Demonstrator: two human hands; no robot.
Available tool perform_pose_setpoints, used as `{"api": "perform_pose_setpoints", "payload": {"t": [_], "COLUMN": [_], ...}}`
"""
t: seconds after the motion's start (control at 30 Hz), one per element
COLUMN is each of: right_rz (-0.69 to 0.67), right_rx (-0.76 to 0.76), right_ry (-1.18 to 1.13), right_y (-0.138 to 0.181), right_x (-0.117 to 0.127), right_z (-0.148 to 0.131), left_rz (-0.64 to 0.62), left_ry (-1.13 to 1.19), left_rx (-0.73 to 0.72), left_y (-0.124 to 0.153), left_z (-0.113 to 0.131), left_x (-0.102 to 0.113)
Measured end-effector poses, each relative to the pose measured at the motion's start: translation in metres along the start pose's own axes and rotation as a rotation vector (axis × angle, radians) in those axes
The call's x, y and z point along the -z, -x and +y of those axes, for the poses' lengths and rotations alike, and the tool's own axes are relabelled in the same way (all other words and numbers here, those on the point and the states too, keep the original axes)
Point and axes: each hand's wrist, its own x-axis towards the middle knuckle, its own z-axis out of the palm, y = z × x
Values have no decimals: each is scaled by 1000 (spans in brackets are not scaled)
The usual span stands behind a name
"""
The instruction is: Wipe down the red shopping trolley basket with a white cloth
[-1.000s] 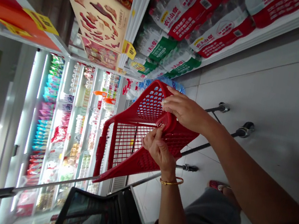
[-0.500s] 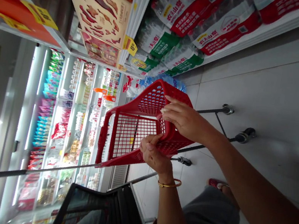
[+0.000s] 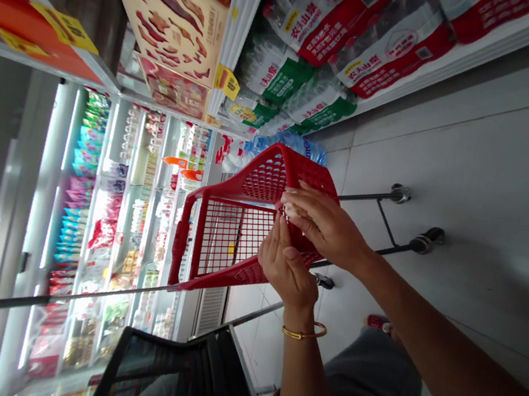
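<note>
The picture lies on its side, with the floor to the right. My right hand (image 3: 323, 225) is over the near end of a red plastic shopping cart basket (image 3: 226, 276). Its fingers are bent around a small pale thing (image 3: 294, 210), too small to name. Just below it in the picture, my left hand (image 3: 288, 266), with a gold bangle at the wrist, has its fingers stretched out and the thumb apart. The left fingertips reach close to the pale thing; whether they touch it I cannot tell. Only mesh shows inside the red basket.
Bottled water packs (image 3: 320, 15) fill the low shelf beside the cart, with gift boxes (image 3: 178, 14) above. A lit display case (image 3: 103, 218) stands beyond. A black basket (image 3: 214, 379) is near my legs. Cart wheels (image 3: 427, 239) rest on the tiled floor (image 3: 500, 183).
My left hand has moved up in the picture, closer to my right hand, and its fingers have straightened. The right fingers have shifted slightly, and more of the pale thing shows.
</note>
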Motion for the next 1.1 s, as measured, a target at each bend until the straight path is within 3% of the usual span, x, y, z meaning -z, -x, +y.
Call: {"api": "perform_pose_setpoints", "payload": {"t": [0.23,0.83,1.0,1.1], "right_rz": [124,99,84,37], "right_rx": [9,-9,-78,-17], "right_ry": [26,102,162,142], "right_y": [24,58,66,67], "right_x": [-20,-15,-13,-12], "right_z": [6,42,49,54], "left_rz": [36,37,58,53], "left_ry": [65,54,76,45], "left_rx": [49,82,84,94], "left_y": [-6,-6,-6,-7], "left_z": [2,-6,-7,-8], "left_x": [-3,-6,-6,-6]}}
